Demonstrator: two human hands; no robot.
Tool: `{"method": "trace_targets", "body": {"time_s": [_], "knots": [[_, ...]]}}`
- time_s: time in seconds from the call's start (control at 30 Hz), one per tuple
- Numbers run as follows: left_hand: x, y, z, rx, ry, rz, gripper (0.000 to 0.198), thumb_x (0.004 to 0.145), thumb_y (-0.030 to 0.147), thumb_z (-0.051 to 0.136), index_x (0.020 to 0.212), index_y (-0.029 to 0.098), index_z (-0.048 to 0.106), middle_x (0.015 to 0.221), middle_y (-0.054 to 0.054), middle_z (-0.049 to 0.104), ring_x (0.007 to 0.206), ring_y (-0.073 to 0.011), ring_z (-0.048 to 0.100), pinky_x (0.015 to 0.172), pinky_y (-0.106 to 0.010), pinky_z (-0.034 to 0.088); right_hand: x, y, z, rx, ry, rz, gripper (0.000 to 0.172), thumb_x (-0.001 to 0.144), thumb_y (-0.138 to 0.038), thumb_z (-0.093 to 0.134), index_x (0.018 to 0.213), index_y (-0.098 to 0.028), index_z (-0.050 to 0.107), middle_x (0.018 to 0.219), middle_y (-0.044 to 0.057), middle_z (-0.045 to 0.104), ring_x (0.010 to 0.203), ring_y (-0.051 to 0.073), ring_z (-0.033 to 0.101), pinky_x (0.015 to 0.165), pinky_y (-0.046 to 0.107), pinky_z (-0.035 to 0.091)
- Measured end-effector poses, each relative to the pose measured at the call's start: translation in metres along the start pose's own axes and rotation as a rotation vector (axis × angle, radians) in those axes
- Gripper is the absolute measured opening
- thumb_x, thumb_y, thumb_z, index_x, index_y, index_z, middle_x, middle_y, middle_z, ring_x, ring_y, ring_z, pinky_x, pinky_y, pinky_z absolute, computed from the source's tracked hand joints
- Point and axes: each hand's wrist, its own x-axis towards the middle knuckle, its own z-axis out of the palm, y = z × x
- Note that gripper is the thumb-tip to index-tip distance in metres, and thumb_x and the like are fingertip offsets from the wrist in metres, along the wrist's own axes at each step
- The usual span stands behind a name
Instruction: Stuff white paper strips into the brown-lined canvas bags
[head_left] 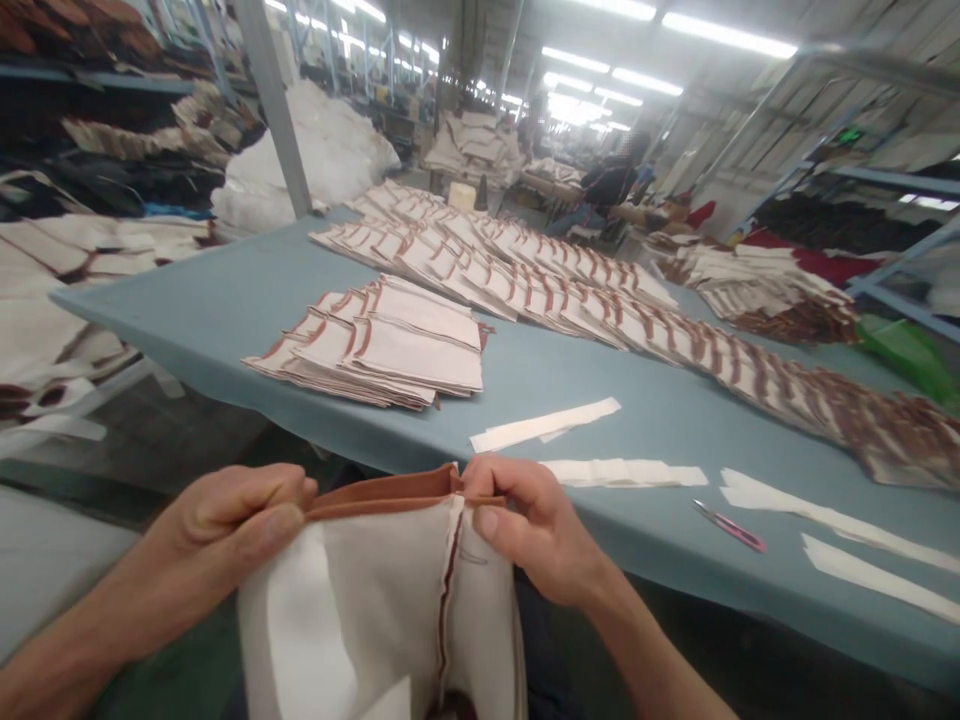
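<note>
Cream bag [375, 600] hangs clamped in fingers of left hand [225, 520] and right hand [529, 530]; folded stack [390, 350] and knife [729, 527] lie beyond.

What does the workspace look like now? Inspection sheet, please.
Surface: blue-grey table, far side mostly covered.
Job's things: cream fabric piece with brown trim, held up before the table's near edge.
Clutter: stack of similar pieces; long overlapped row; white strips; pink-handled tool.
Grippers: left hand and right hand both pinch the brown trim.
Cables: nothing seen.
Surroundings: shelves of fabric at left; white sacks; person far back.
</note>
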Motion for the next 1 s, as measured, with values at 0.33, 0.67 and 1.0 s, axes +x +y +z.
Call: {"method": "trace_targets", "body": {"time_s": [0.33, 0.67, 1.0], "knots": [[0.051, 0.055, 0.012, 0.012, -0.142, 0.358, 0.035, 0.099, 0.058, 0.083, 0.096, 0.025, 0.072, 0.095, 0.003, 0.076, 0.094, -0.0187, 0.069, 0.094, -0.028, 0.05, 0.004, -0.041, 0.021, -0.262, -0.035, -0.079, 0.019, 0.075, -0.016, 0.057, 0.067, -0.026, 0.043, 0.062, -0.006, 0.049, 0.061, 0.014, 0.047, 0.059, 0.026, 0.034], [0.053, 0.046, 0.029, -0.128, -0.286, 0.109, 0.018, 0.101, 0.032, 0.073, 0.087, 0.022, 0.074, 0.079, 0.005, 0.071, 0.072, -0.012, 0.062, 0.069, -0.02, 0.044, -0.007, -0.008, 0.012, -0.27, -0.067, -0.063, 0.016, 0.075, -0.013, 0.057, 0.07, -0.025, 0.046, 0.063, -0.008, 0.049, 0.059, 0.012, 0.047, 0.062, 0.027, 0.036], [0.056, 0.055, 0.042, -0.023, -0.292, -0.022, 0.02, 0.094, 0.023, 0.057, 0.077, 0.02, 0.067, 0.068, 0.007, 0.06, 0.061, -0.0102, 0.053, 0.058, -0.019, 0.04, -0.011, 0.007, 0.008, -0.276, -0.044, -0.124, 0.016, 0.08, -0.014, 0.057, 0.07, -0.023, 0.049, 0.063, -0.007, 0.051, 0.06, 0.012, 0.045, 0.065, 0.028, 0.033]]}}
